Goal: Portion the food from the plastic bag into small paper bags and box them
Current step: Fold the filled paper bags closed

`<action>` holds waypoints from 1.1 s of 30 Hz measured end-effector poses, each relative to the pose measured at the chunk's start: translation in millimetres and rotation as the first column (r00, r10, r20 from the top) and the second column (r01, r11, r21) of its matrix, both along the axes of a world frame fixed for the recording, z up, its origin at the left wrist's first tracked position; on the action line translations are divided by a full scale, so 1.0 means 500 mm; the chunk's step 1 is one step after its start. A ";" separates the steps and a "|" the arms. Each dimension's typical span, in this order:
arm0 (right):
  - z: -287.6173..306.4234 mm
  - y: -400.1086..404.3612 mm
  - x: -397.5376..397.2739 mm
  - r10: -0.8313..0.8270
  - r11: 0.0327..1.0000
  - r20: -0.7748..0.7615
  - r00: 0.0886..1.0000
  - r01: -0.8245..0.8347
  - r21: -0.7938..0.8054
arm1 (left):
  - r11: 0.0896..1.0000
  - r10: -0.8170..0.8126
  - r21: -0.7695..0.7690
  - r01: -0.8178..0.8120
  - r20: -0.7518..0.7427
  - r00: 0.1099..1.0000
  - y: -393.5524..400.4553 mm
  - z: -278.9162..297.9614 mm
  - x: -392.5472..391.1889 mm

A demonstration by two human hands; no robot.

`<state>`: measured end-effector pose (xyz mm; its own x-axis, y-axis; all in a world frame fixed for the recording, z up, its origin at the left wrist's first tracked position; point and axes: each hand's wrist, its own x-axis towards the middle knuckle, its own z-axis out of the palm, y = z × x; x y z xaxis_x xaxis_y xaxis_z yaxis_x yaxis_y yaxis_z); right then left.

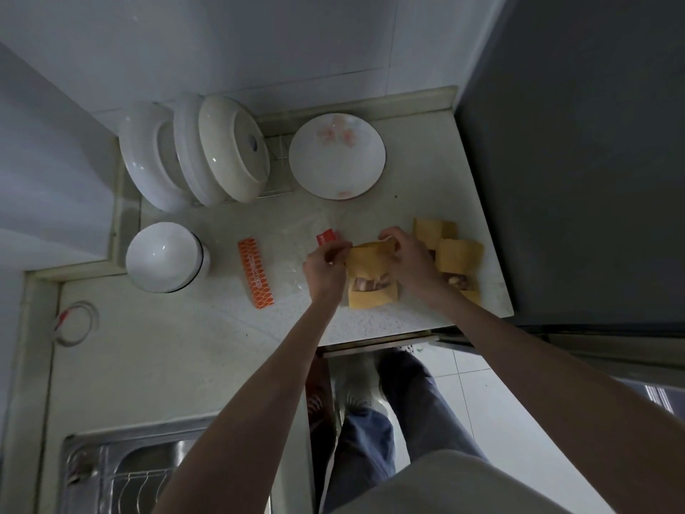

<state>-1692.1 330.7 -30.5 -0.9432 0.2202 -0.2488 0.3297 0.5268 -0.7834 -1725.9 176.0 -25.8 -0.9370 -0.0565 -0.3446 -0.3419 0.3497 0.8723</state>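
Light, limp and easily creased, the yellow paper bag just left of the other filled paper bags is best taken by its top flap, which the left hand and right hand seemingly pinch, pale food showing through its window.

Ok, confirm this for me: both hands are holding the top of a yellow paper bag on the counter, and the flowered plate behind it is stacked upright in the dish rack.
One detail is wrong. In the head view the left hand and right hand do grip the top of the yellow paper bag on the counter, but the flowered plate lies flat on the counter beside the dish rack, not stacked upright in it.
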 end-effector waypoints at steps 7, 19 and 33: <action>0.073 0.004 -0.036 -0.057 0.998 -0.027 0.998 0.056 -0.038 | 0.994 -0.094 0.040 0.099 -0.112 0.989 -0.015 0.072 -0.024; 0.373 -0.027 -0.043 0.171 0.979 -0.365 0.915 -0.116 0.168 | 0.947 -0.322 -0.144 0.288 -0.463 0.826 -0.074 0.318 -0.026; 0.577 -0.080 0.010 0.343 0.905 -0.474 0.811 -0.150 0.399 | 0.873 -0.476 -0.437 0.214 -0.676 0.562 -0.092 0.538 0.013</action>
